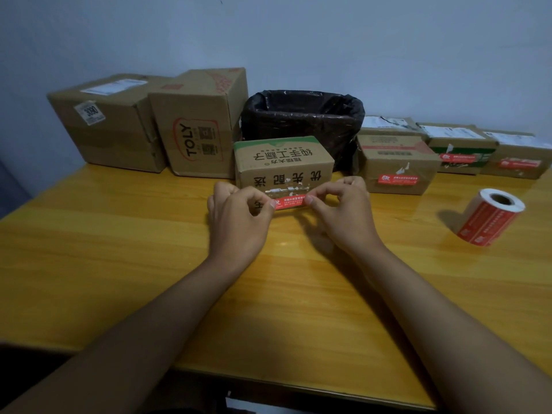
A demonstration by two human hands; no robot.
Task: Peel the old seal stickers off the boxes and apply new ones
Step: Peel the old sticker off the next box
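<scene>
A small cardboard box point(283, 162) with a green top edge and black printed characters stands in the middle of the table. White scraps of an old seal cling to its front face. A red seal sticker point(289, 202) is stretched across the lower front of this box. My left hand point(239, 216) pinches the sticker's left end and my right hand point(343, 213) pinches its right end. A roll of red stickers point(490, 218) lies on its side at the right.
Two large cardboard boxes point(110, 127) point(200, 124) stand at the back left. A bin lined with a black bag point(301, 121) sits behind the small box. Three boxes with red seals point(397, 165) point(460, 147) point(519, 156) line the back right. The wooden table point(119, 249) ends near my body.
</scene>
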